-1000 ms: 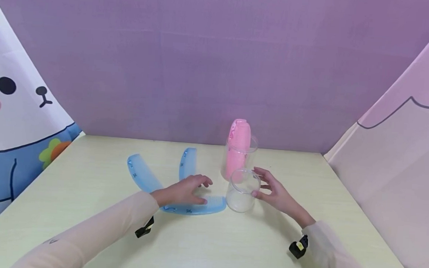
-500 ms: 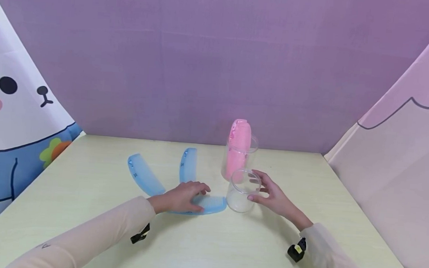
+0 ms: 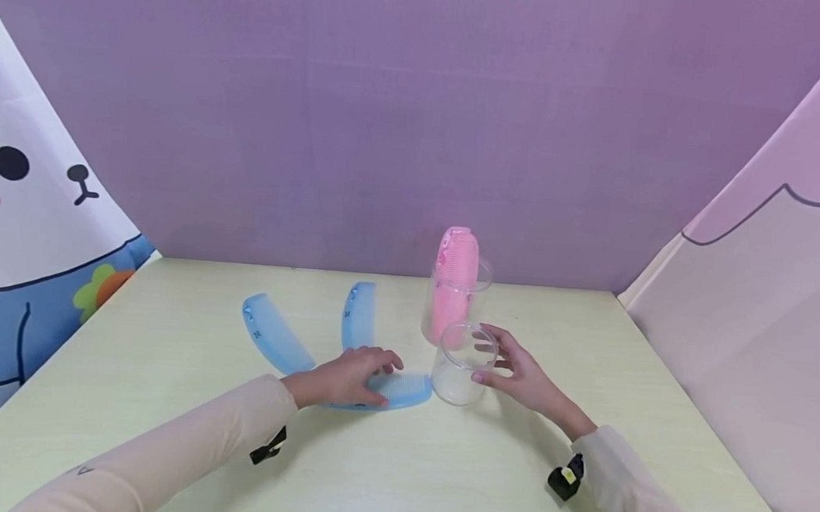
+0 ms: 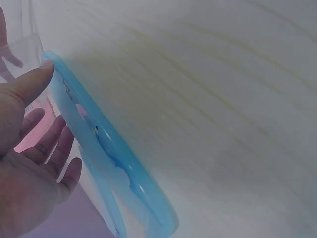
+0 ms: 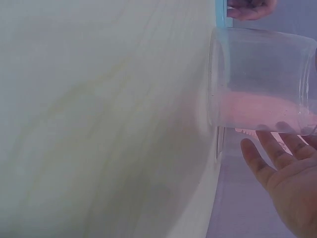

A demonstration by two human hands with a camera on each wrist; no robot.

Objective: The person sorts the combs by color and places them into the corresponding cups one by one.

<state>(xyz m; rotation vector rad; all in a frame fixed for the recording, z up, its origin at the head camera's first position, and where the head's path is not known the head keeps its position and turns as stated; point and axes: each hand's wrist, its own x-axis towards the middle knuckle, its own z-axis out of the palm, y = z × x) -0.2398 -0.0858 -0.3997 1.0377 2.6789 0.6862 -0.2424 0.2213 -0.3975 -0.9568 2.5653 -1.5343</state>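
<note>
A blue comb [image 3: 412, 390] lies flat with its teeth toward the back. My left hand [image 3: 349, 376] spreads low over it, the thumb against its near edge, the fingers loosely bent above the teeth and covering the comb's left part. In the left wrist view the thumb [image 4: 37, 82] meets the comb's edge. To the right, a clear cup [image 3: 460, 384] stands upright, close by the comb's end. My right hand [image 3: 529, 379] holds the cup near its rim, thumb in front, fingers around the back; in the right wrist view, fingertips lie along its wall.
A second clear cup [image 3: 485, 292] behind holds pink combs [image 3: 457, 267] standing upright. Two more blue combs [image 3: 274, 334] lie at the left and back on the pale table [image 3: 397, 474]. A purple cloth [image 3: 389, 129] hangs behind the table, with printed cloths at both sides.
My left hand has shifted slightly down and left onto the near blue comb. My right hand's thumb and fingers have moved further round the cup, which stays in place.
</note>
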